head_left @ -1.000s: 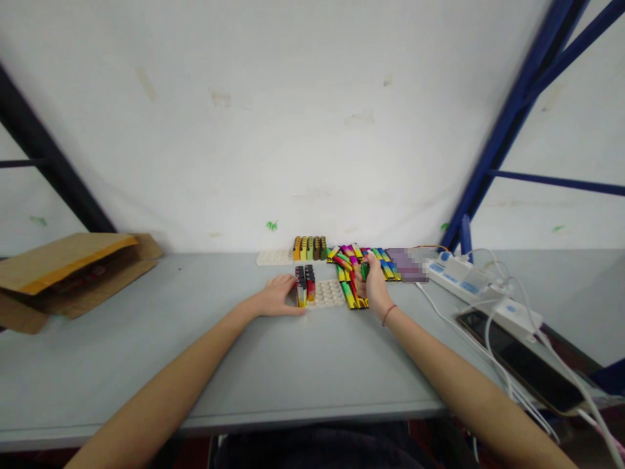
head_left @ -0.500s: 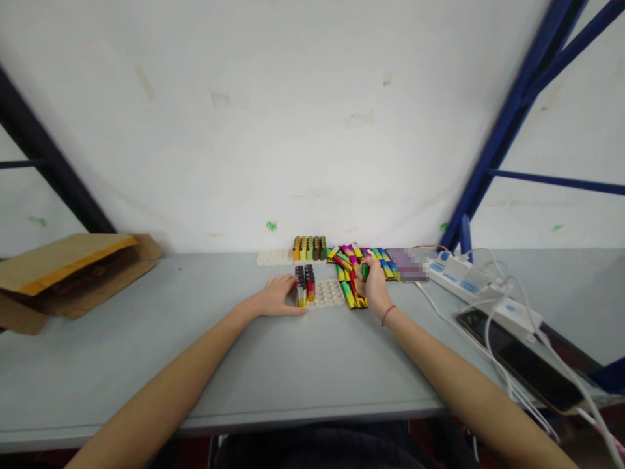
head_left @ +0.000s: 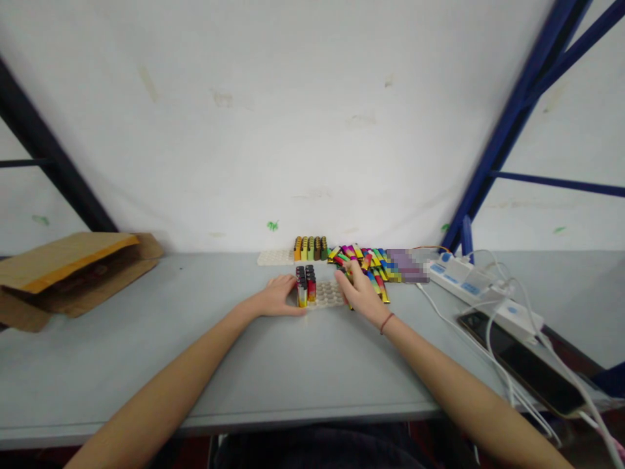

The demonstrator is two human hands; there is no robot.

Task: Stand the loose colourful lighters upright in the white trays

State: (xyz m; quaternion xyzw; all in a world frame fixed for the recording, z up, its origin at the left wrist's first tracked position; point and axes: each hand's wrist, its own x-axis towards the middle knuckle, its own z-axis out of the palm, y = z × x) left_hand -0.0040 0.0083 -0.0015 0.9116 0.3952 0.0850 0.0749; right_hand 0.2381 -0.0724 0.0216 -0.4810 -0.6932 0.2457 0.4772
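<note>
My left hand (head_left: 276, 296) lies around the left end of a pale tray with round holes (head_left: 330, 293), thumb along its near edge and fingers behind. Two short rows of upright lighters with black tops (head_left: 306, 286) stand in the tray's left end, close to my fingers. My right hand (head_left: 362, 294), with a red string at the wrist, is at the tray's right end, partly over a pile of colourful lighters (head_left: 375, 260). Its thumb and index finger are curled around a lighter, mostly hidden by the hand.
Behind, a second pale tray (head_left: 275, 258) holds upright lighters (head_left: 310, 248) at its right end. A purple, partly blurred flat object (head_left: 405, 264), a white power strip (head_left: 483, 286), cables and a phone (head_left: 522, 358) lie right. An opened brown paper bag (head_left: 73, 267) lies left.
My right hand has moved left from the pile towards the tray, uncovering lighters on the pile's right side. My left hand and the lighters beside it have stayed in place.
</note>
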